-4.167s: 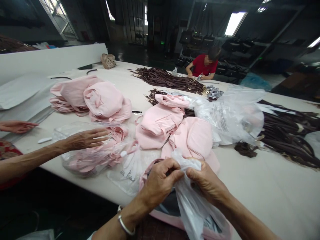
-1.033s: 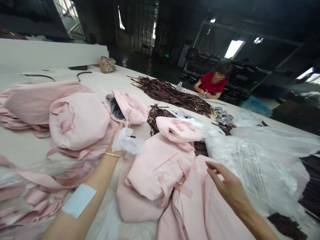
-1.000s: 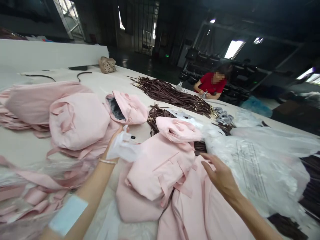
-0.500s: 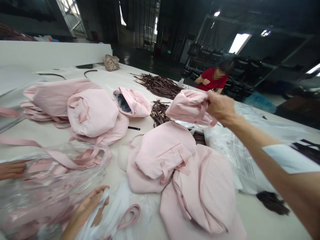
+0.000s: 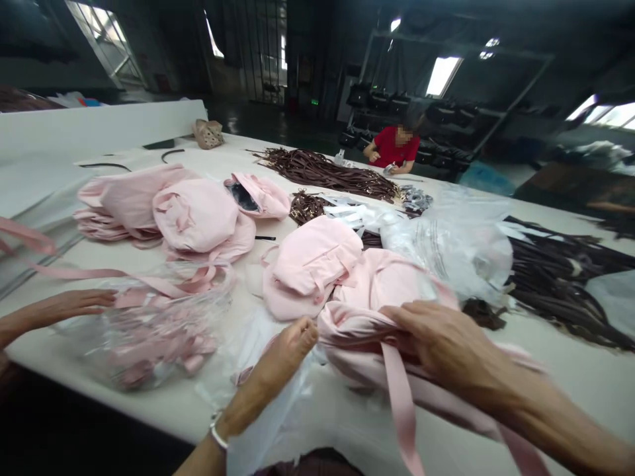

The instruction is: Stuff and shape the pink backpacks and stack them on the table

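Note:
My right hand [image 5: 436,334] grips the upper edge of a pink fabric bag [image 5: 357,330], whose strap [image 5: 401,403] hangs toward me. My left hand [image 5: 292,344], a bracelet at its wrist, is curled closed just left of that bag's edge; what lies in its fingers is hidden. Under the left forearm is a whitish, see-through plastic sheet [image 5: 272,420]. Beyond the held bag lie another pink bag [image 5: 315,264] with a front pocket and a further pink piece [image 5: 381,271].
A co-worker's hand [image 5: 84,304] rests by a clear plastic bag [image 5: 163,330] of pink straps. More pink bags [image 5: 198,211] are piled behind. Dark brown straps [image 5: 327,173] and crumpled clear plastic [image 5: 446,244] lie farther back. A person in red [image 5: 397,149] is beyond the table.
My right hand has come down and toward me with a pink bag. My left hand has moved right, beside that bag. The view has shifted rightward.

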`<state>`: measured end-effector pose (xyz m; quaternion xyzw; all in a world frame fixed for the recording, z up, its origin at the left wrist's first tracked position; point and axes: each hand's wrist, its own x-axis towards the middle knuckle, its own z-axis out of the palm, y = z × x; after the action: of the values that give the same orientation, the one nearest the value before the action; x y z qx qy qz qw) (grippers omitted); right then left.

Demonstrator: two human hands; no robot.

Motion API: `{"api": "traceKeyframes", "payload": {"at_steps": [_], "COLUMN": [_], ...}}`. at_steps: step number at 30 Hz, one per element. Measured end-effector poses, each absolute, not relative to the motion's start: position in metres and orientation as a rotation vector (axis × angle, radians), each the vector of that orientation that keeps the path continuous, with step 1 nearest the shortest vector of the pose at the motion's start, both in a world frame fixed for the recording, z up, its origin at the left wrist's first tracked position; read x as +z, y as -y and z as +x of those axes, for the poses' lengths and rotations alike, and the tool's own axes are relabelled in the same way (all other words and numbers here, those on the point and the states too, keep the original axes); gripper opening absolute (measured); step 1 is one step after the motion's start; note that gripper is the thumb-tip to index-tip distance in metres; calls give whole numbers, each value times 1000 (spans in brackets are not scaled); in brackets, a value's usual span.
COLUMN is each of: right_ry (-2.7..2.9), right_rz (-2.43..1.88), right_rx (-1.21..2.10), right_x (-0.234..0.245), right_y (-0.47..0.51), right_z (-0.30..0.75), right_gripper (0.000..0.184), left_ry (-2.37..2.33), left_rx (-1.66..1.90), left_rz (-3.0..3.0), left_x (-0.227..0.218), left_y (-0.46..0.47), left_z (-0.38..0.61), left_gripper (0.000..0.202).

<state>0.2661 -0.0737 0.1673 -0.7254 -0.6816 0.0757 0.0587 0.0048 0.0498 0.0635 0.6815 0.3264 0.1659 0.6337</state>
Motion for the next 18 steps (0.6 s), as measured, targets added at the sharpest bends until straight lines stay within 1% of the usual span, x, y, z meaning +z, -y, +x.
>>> {"api": "traceKeyframes", "payload": {"at_steps": [1, 2, 4, 7, 9, 11, 13, 16, 18], "right_ry": [2057, 2031, 1947, 1922, 1985, 2063, 2134, 2198, 2230], "right_rz": [-2178, -2147, -2051, -1933, -1858, -1785, -1773, -1805, -1733], "right_rx": [291, 363, 494, 570, 566, 552, 537, 518, 555], "right_x": [146, 124, 86, 58, 58, 65, 74, 93, 109], "right_y": [83, 92, 105, 117, 119, 119, 118, 114, 107], "right_z": [260, 256, 253, 257, 263, 268, 270, 260, 244], "right_gripper": [23, 30, 39, 36, 32, 34, 38, 42, 42], "left_ry": [-844, -940, -1028, -963, -925, -890, -861, -867, -869], "left_rx": [351, 319, 257, 259, 279, 279, 253, 185, 176], "left_rz": [1631, 1677, 1700, 1719, 1763, 1780, 1774, 1804, 1815], "left_x": [51, 38, 19, 12, 21, 32, 40, 39, 34], "left_y": [-42, -35, -23, -12, -9, -7, -3, 7, 15], "left_z": [5, 4, -2, -10, -11, -9, -4, 3, 9], "left_gripper": [48, 45, 45, 49, 48, 43, 32, 14, 10]}}
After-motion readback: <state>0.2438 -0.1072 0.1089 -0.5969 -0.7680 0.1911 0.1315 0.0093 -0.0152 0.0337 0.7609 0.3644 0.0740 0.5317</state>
